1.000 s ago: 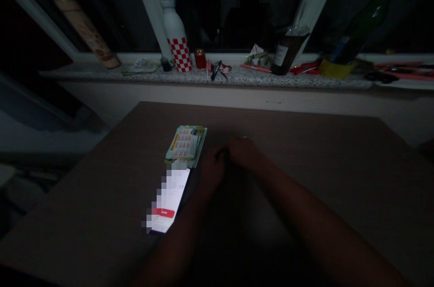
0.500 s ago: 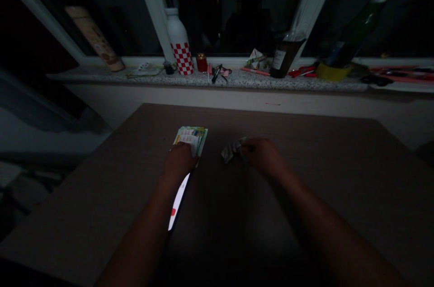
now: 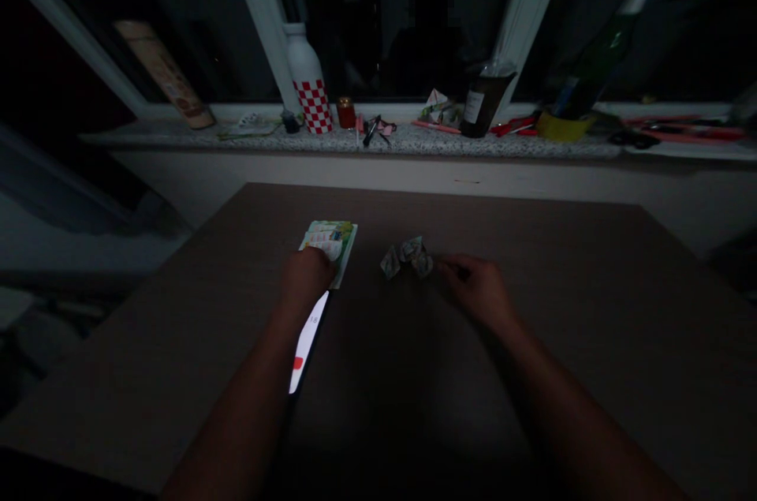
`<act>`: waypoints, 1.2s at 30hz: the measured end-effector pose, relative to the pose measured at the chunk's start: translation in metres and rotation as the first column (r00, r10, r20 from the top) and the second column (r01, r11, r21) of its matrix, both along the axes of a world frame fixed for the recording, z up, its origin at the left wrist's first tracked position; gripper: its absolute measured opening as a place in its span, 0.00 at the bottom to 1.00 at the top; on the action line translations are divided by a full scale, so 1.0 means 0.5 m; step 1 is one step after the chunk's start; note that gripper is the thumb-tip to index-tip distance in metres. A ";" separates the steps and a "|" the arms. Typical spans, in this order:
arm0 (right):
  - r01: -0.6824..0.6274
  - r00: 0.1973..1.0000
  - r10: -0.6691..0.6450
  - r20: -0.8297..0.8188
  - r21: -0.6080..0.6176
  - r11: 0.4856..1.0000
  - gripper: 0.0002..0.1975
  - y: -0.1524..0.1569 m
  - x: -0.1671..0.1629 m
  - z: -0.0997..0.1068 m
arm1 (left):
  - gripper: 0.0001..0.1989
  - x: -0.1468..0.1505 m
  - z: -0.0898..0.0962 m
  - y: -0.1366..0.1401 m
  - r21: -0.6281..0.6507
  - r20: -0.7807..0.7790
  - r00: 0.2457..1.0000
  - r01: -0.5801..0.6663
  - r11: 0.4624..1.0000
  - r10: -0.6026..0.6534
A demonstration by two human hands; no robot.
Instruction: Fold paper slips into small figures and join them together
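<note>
My left hand (image 3: 307, 276) is closed at the near edge of a green-and-white printed packet (image 3: 341, 244), partly covering it. Below that hand a phone (image 3: 308, 343) with a lit white screen and a red mark lies on the table, its upper part hidden. To the right, my right hand (image 3: 476, 284) has thumb and forefinger drawn together in a pinch. Whatever those fingertips may hold is too dark to make out. Just left of them lie several small folded paper pieces (image 3: 412, 249), grouped closely, the nearest one beside the fingertips.
The brown table (image 3: 568, 264) ends at a wall under a speckled windowsill (image 3: 408, 140). On the sill stand a red-checked white bottle (image 3: 312, 95), a red jar (image 3: 346, 113), a dark drink cup (image 3: 482, 106), a green bottle (image 3: 603, 51) and a tan cylinder (image 3: 165, 79). The room is dim.
My right hand has drawn back slightly to the right of the folded paper pieces, and one more piece now shows there. My left hand stays at the packet. The view has shifted slightly.
</note>
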State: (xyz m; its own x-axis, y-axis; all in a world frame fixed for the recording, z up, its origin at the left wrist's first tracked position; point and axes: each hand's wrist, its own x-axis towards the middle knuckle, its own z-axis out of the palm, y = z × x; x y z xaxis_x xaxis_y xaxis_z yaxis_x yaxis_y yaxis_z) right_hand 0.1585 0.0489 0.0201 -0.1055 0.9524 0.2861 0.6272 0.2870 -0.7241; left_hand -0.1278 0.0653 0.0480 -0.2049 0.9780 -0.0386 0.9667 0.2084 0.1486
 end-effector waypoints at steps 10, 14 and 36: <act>-0.112 0.970 0.106 -0.221 -0.017 0.994 0.11 -0.082 -0.035 -0.026 | 0.07 0.081 0.077 -0.115 0.402 0.403 0.894 0.020 0.915 -0.197; -0.244 0.871 0.172 -0.460 -0.099 0.965 0.29 -0.119 -0.065 -0.017 | 0.08 0.151 0.093 -0.170 0.309 0.642 0.674 0.207 0.928 -0.365; -0.332 0.630 -0.060 -0.774 -0.338 0.881 0.17 -0.119 0.015 -0.073 | 0.13 0.257 -0.104 -0.127 -0.003 0.977 0.211 0.179 0.984 -0.036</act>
